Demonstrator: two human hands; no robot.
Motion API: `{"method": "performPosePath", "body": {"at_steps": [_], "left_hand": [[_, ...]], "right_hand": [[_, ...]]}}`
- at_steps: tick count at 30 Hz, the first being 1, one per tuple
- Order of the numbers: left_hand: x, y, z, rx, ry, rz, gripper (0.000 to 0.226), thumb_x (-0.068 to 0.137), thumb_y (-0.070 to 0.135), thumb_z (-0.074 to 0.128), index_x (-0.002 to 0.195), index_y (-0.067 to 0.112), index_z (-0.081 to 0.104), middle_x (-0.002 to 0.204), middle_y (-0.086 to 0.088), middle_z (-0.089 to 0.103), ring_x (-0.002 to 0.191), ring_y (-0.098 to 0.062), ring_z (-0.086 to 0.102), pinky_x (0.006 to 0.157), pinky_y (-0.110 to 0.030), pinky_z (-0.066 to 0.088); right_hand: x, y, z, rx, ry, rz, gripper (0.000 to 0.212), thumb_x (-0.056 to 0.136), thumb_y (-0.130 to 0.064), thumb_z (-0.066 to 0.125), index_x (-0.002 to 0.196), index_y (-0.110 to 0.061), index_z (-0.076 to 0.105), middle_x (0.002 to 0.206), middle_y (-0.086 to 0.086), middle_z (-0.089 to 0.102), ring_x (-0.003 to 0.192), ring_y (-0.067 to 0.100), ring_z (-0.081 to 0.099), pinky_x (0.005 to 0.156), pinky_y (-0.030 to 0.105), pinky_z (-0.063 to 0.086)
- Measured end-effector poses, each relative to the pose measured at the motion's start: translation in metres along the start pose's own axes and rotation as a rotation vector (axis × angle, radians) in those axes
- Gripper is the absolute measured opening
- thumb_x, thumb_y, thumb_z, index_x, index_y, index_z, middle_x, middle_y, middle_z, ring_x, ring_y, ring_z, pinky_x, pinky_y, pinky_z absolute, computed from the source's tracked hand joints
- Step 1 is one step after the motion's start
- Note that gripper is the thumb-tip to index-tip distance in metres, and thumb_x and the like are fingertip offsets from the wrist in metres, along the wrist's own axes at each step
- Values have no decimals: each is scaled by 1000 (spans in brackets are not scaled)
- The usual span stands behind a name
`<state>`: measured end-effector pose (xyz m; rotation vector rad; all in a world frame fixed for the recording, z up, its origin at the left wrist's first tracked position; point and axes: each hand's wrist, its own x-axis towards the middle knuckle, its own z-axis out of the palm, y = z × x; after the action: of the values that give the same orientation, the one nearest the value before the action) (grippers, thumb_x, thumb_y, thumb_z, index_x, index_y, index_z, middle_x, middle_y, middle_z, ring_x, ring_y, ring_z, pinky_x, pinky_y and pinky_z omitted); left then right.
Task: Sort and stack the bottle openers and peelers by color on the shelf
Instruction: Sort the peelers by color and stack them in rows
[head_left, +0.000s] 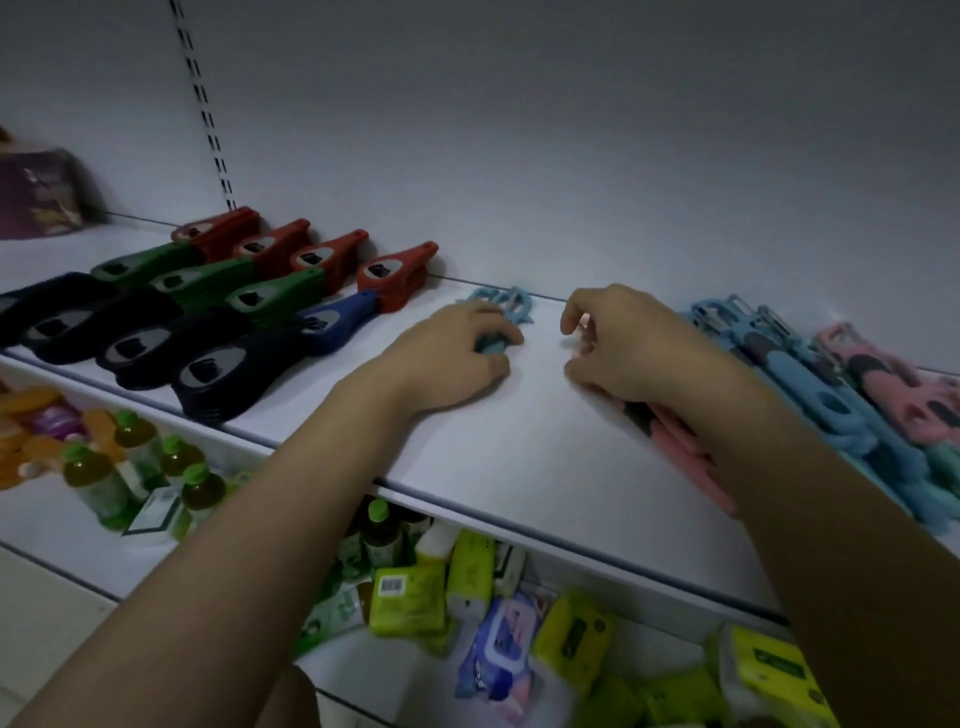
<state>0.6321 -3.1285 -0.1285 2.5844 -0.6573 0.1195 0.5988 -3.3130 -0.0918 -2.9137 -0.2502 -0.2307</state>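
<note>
Left hand (457, 353): fingers curled round blue peeler (501, 312), at back of white shelf (519, 457).
Right hand (618, 338): fingers loosely curled, holding nothing, hovering over pink peelers (675, 441).
Bottle openers (208, 312): left of shelf, stacked in red, green, blue, black rows.
Blue peelers (810, 379): far right, beside more pink ones.

No text is legible on anything here
</note>
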Motion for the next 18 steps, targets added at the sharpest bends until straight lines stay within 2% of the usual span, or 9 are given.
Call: {"method": "performPosePath", "body": {"at_steps": [3, 5, 6, 8, 10, 12, 13, 15, 18], "left_hand": [[4, -5, 3, -10, 22, -12, 35, 93, 23, 59, 127, 32, 61, 151, 10, 40, 137, -12, 35, 103, -17, 20], [2, -4, 4, 8, 24, -22, 37, 94, 28, 58, 131, 32, 58, 151, 9, 40, 136, -14, 37, 101, -17, 21], [-1, -1, 3, 38, 54, -8, 42, 95, 34, 56, 136, 33, 54, 152, 8, 39, 136, -15, 39, 105, -21, 23], [-6, 12, -4, 105, 237, 85, 52, 94, 49, 48, 144, 32, 44, 151, 2, 41, 134, -19, 42, 111, -36, 31], [-9, 37, -7, 21, 394, 167, 52, 95, 52, 43, 143, 30, 43, 143, -1, 47, 125, -20, 49, 105, -43, 40], [-10, 71, -2, -118, 327, 195, 53, 99, 55, 36, 147, 34, 35, 140, -2, 45, 120, -22, 53, 102, -45, 44], [-9, 89, 6, -167, 204, 171, 55, 99, 59, 30, 150, 38, 27, 143, -3, 43, 124, -25, 51, 106, -46, 41], [-2, 115, 29, -267, 8, 123, 60, 98, 64, 20, 154, 42, 13, 152, -5, 36, 140, -26, 35, 116, -43, 27], [30, 131, 56, -260, -21, 61, 83, 85, 82, 4, 156, 40, 8, 159, -10, 26, 148, -31, 16, 119, -52, 15]], "right_hand": [[8, 4, 3, -24, 4, 79, 24, 88, -11, 63, 112, -14, 60, 111, 1, 47, 97, 19, 49, 76, 26, 37], [11, 5, 6, -18, 15, 118, 23, 87, -7, 62, 109, -9, 61, 118, 7, 54, 102, 25, 55, 77, 29, 42], [12, 6, 5, -11, 15, 122, 23, 86, -7, 63, 110, -9, 61, 120, 9, 55, 104, 27, 56, 78, 29, 43], [11, 6, -2, 65, 30, 121, 25, 87, -10, 65, 111, -12, 62, 121, 8, 56, 102, 25, 57, 75, 27, 43], [8, 10, -17, 262, 63, 119, 22, 87, -18, 68, 109, -17, 64, 110, 5, 61, 83, 18, 61, 65, 27, 43], [10, 23, -39, 384, 141, 132, 15, 87, -21, 70, 101, -18, 67, 98, 6, 66, 67, 13, 59, 59, 26, 45], [9, 33, -50, 376, 166, 144, 12, 87, -21, 71, 97, -19, 67, 94, 7, 67, 65, 13, 60, 59, 26, 44], [4, 56, -71, 290, 136, 184, 8, 89, -20, 69, 95, -18, 67, 88, 7, 68, 65, 17, 61, 56, 27, 46], [-11, 92, -83, 200, 34, 267, 9, 92, -20, 66, 100, -17, 66, 87, 8, 67, 66, 20, 62, 56, 28, 47]]}}
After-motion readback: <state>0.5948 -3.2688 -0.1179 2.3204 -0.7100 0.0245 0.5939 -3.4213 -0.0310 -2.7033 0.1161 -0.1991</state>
